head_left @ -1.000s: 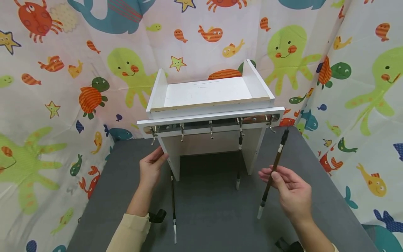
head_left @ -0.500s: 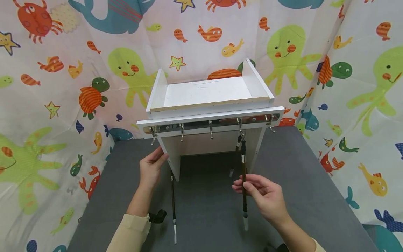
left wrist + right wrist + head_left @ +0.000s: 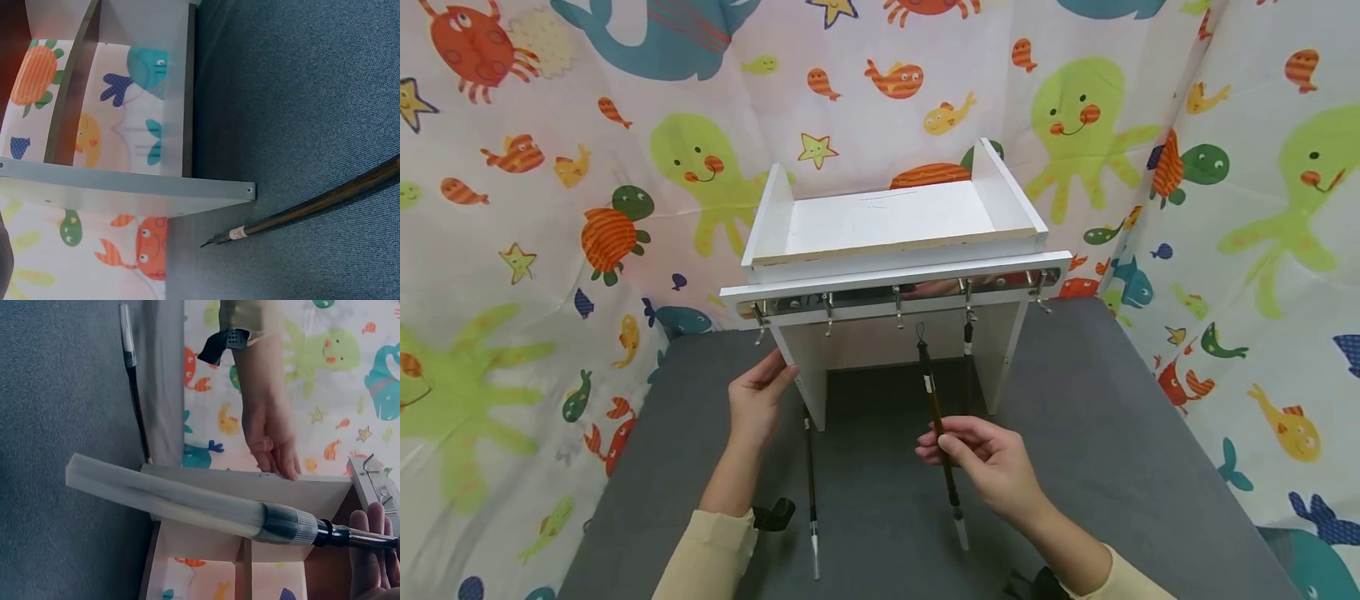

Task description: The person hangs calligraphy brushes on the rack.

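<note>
one white shelf unit [image 3: 895, 273] was inspected: open-topped tray [image 3: 887, 218] above, open bay between two side panels below. we note a few dark marks on the tray's white floor. one translucent cap [image 3: 162, 497] encloses the end of the held brush [image 3: 931, 390]; its contents we cannot clearly make out.

the table [image 3: 1150, 467] has a grey cloth surface. on it, left of the unit, lies a second capped brush [image 3: 811, 475], its thin end just beside the left panel's foot. a curtain [image 3: 850, 33] printed with sea animals stands behind and at both sides.

along the front edge we count five hooks [image 3: 898, 308]; a third brush [image 3: 967, 350] hangs from the fourth from the left. our right hand [image 3: 988, 458] grasps the held brush between thumb and fingers, tilted, cap downward, its loop below the hooks. our left hand [image 3: 758, 400] grips the left panel [image 3: 811, 367] by its front edge. between that panel and the held brush we record a wide gap.
</note>
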